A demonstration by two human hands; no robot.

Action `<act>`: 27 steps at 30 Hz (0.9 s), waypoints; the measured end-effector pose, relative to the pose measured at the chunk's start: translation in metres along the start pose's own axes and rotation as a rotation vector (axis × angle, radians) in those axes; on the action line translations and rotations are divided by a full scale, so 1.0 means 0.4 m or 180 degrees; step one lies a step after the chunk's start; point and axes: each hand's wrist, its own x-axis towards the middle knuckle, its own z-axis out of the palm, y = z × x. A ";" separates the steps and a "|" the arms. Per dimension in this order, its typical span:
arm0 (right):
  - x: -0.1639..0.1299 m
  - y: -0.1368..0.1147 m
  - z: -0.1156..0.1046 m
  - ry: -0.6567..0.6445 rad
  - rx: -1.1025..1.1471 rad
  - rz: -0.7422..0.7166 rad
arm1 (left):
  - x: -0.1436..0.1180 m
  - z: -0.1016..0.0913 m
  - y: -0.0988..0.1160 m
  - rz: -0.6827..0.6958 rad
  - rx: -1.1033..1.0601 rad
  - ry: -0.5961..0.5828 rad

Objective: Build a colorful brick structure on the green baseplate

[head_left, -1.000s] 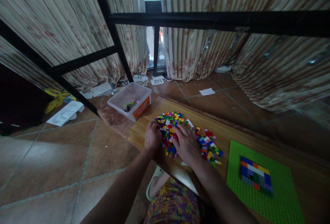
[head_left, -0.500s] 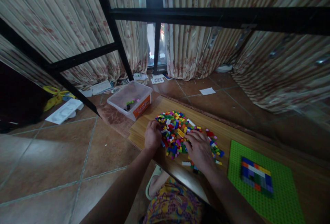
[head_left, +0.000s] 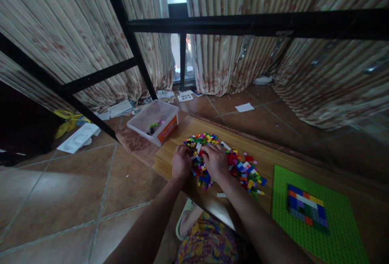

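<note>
Left hand [head_left: 181, 162] curled on pile edge, grip not clear | right hand [head_left: 216, 162] flat, fingers spread over heap of small colourful plastic bricks [head_left: 240, 168] on wooden surface [head_left: 173, 150] | bricks seem light, hard, scattering easily; pinch one by its sides | green studded baseplate [head_left: 343, 231] well apart.

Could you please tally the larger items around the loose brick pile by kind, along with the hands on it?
Clear plastic storage bin: 1
Green studded baseplate: 1
Wooden board: 1
Hands on the multicoloured brick pile: 2, left hand and right hand
Total: 5
</note>
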 end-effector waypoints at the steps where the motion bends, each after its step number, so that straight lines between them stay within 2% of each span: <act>1: -0.007 0.007 -0.005 0.0078 0.0154 0.0048 | 0.000 0.000 0.000 -0.0012 -0.0001 -0.0001; 3: -0.026 0.019 -0.022 0.0260 0.0615 0.0238 | -0.001 0.000 0.001 -0.0023 -0.0011 -0.0014; 5: -0.049 0.024 -0.046 0.0369 0.1328 0.0622 | -0.002 -0.002 0.003 -0.0018 -0.0025 -0.0025; 9: -0.097 0.010 -0.099 0.0182 0.3485 0.1575 | 0.000 -0.004 0.005 -0.0005 -0.0038 0.0010; 11: -0.118 -0.002 -0.123 0.0064 0.4442 0.1817 | 0.002 -0.004 0.006 0.0015 -0.0052 0.0036; 13: -0.133 -0.014 -0.143 0.0000 0.5003 0.1919 | 0.003 -0.004 0.005 0.0043 -0.0061 0.0051; 16: -0.146 -0.026 -0.163 -0.0017 0.5316 0.2009 | 0.004 -0.005 0.004 0.0069 -0.0037 0.0060; 20: -0.163 -0.031 -0.180 0.0115 0.5356 0.2095 | 0.008 -0.004 0.001 0.0095 -0.0029 0.0093; 24: -0.193 -0.032 -0.193 0.0363 0.5164 0.2087 | 0.015 -0.010 -0.002 0.0148 -0.0072 0.0172; 27: -0.229 -0.036 -0.198 0.0540 0.4666 0.2053 | 0.013 -0.024 -0.001 0.0185 -0.0119 0.0349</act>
